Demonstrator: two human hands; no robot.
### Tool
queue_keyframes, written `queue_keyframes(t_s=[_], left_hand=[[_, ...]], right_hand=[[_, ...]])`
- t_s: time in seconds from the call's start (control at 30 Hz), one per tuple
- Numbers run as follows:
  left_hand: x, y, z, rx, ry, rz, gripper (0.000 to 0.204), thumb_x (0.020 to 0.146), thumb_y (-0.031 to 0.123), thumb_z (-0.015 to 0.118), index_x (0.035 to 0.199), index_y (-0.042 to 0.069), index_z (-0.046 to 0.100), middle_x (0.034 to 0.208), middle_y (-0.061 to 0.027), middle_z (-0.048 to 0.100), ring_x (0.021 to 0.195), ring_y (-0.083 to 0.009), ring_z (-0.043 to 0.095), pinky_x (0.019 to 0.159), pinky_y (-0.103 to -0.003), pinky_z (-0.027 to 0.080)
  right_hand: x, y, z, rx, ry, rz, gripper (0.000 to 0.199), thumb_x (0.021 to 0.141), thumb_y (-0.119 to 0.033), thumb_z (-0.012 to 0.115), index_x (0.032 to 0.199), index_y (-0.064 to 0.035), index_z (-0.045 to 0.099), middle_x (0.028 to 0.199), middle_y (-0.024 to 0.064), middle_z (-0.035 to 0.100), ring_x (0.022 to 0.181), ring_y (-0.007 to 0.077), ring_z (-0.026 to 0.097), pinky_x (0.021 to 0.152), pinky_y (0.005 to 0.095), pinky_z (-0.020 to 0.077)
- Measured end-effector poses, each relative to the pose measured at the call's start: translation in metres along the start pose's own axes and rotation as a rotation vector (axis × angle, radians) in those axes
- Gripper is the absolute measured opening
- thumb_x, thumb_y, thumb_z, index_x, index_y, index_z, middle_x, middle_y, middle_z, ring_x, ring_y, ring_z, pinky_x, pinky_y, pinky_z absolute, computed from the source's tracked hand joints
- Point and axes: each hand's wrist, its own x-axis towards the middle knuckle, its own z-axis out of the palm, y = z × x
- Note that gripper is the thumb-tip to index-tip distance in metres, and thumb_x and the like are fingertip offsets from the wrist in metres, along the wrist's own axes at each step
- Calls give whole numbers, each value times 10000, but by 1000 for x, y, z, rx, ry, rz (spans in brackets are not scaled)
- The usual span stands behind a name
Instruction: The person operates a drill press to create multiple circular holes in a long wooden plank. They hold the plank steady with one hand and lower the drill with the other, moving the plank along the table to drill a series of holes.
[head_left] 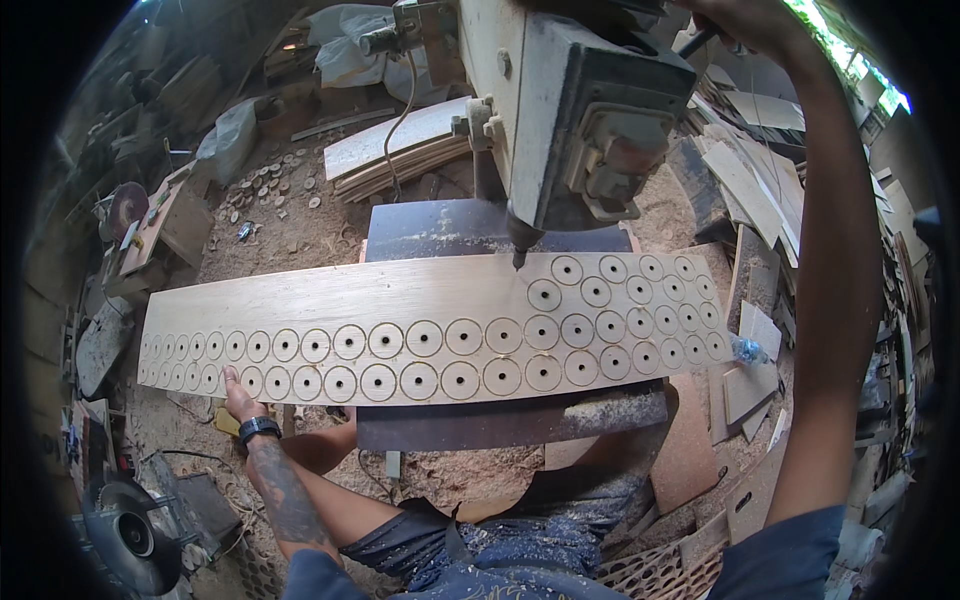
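Note:
A long pale wooden board [300,296] lies across the dark metal table [440,228] of a drill press [505,100]. Rows of ring-shaped cuts, each with a dark centre hole, run along its near half and fill its right end; the far left part is uncut. My left hand [240,398] grips the board's near edge at the left, thumb on top, its other fingers hidden beneath. Up at the top right, my right hand [745,22] is closed round the press's lever [697,42]. The drill bit [519,258] points down at the board beside the cut rings, its tip looking close to the surface.
Stacked boards [400,145] lie behind the press, with round wooden discs [275,185] scattered on the dusty floor. Wood offcuts [750,190] pile up at the right. A fan-like machine [130,533] stands at the lower left. A plastic bottle [748,350] touches or nears the board's right end.

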Motion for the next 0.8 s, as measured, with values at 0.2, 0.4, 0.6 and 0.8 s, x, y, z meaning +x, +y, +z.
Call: queue_keyframes(t_s=[0.2,0.4,0.6,0.8], left_hand=[[-4,2,11,-62,-65,-35,512,969,329,590,1349,-9,524,1313,-118,596,1141,-278,609,945,-412,534],[-8,7,9,-30,-79,-34,567,992,347,551,1417,-15,452,1397,-137,536,1204,-271,569,1024,-392,475],[-16,10,12,-31,-59,-51,530,987,339,557,1370,-22,492,1352,-132,567,1183,-274,584,990,-401,504],[-14,10,13,-12,-28,-30,514,986,308,553,1381,-13,482,1345,-130,568,1164,-288,598,979,-419,518]], right_hand=[[-8,-5,-3,12,39,1,410,870,-404,697,668,-49,725,590,49,645,575,147,605,628,324,488],[-12,-13,-7,-27,-30,52,378,891,-376,680,697,-56,729,563,26,609,538,119,563,581,304,463],[-21,-13,-8,-6,9,-22,374,881,-366,689,710,-37,732,603,42,644,563,131,596,586,308,471],[-26,-14,-4,-15,45,35,353,865,-355,705,765,-20,755,636,73,676,601,142,634,622,304,499]])
